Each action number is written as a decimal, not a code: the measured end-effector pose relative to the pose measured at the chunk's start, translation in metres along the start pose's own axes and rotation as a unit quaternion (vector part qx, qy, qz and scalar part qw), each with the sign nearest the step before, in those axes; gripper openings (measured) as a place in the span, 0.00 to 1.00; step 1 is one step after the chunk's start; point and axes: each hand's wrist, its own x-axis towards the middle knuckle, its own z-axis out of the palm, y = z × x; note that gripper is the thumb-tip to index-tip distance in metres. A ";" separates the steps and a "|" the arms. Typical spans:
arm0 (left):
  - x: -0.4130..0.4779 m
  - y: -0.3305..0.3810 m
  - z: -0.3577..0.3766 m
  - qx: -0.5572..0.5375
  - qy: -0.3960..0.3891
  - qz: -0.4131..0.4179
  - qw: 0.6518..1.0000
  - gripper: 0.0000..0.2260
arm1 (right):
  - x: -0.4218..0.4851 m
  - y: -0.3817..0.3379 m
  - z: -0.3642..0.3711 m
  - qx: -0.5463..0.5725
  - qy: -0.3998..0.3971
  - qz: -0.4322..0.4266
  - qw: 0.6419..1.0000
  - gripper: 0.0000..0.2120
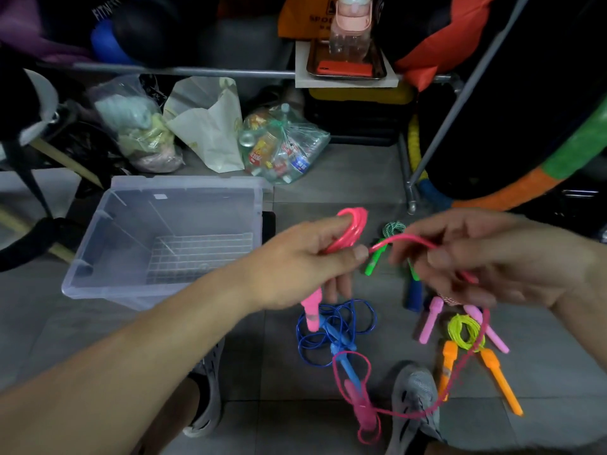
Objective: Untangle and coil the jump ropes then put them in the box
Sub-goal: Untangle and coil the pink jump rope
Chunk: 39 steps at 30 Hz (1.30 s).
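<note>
Left hand (305,257) is gripping a few loops of the pink rope (353,224), right hand (499,261) is pinching its slack tail trailing downward, while the box (184,188) left of both is sitting empty and the blue rope (331,326) below is lying tangled, so most work is remaining, I judge.

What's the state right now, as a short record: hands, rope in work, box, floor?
left hand: holds pink coil
right hand: holds the same rope's free strand
rest of strand: uncoiled, trails to the floor, handle between the shoes
box: open, no ropes in it
floor: blue rope loose; yellow rope coiled; green rope behind the hands
</note>
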 end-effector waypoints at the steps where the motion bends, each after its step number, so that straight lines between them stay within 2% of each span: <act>1: -0.001 0.001 0.002 -0.021 -0.010 0.000 1.000 0.16 | 0.002 -0.002 0.000 -0.007 0.055 -0.032 0.998 0.22; 4: -0.003 0.005 0.007 -0.116 -0.046 0.018 0.992 0.14 | 0.011 -0.001 -0.002 0.009 0.189 -0.118 0.975 0.10; 5: -0.004 0.006 0.009 -0.154 -0.061 0.025 0.986 0.14 | 0.015 0.000 -0.001 0.014 0.219 -0.130 0.967 0.04; 6: -0.005 0.008 0.010 -0.184 -0.074 0.029 0.980 0.12 | 0.018 0.002 0.000 0.021 0.245 -0.135 0.960 0.02; 8: -0.006 0.010 0.012 -0.223 -0.090 0.025 0.970 0.09 | 0.025 0.006 0.002 0.039 0.281 -0.135 0.949 0.05; 12: -0.006 0.011 0.018 -0.291 -0.062 0.001 0.955 0.18 | 0.033 0.013 0.005 0.014 0.323 -0.117 0.939 0.04; 17: -0.003 0.009 0.019 -0.374 -0.039 0.008 0.927 0.10 | 0.038 0.016 0.011 -0.044 0.366 -0.075 0.927 0.09; 21: -0.001 0.010 0.018 -0.407 -0.052 -0.014 0.912 0.09 | 0.041 0.020 0.015 -0.126 0.395 -0.058 0.908 0.14; 24: 0.000 0.008 0.018 -0.410 -0.059 -0.028 0.910 0.14 | 0.043 0.025 0.017 -0.166 0.412 -0.036 0.895 0.17; 29: 0.001 0.010 0.009 -0.454 -0.063 -0.035 0.888 0.22 | 0.043 0.036 0.024 -0.155 0.355 0.068 0.919 0.18; 34: 0.005 0.017 0.005 -0.457 0.014 0.032 0.889 0.16 | 0.046 0.047 0.040 -0.083 0.274 0.136 0.949 0.11; 37: 0.008 0.018 -0.004 -0.453 0.056 0.069 0.887 0.13 | 0.044 0.047 0.050 -0.083 0.174 0.108 0.975 0.08; 39: 0.008 0.017 -0.010 -0.441 0.083 0.074 0.890 0.13 | 0.040 0.040 0.053 -0.031 0.135 0.061 0.988 0.06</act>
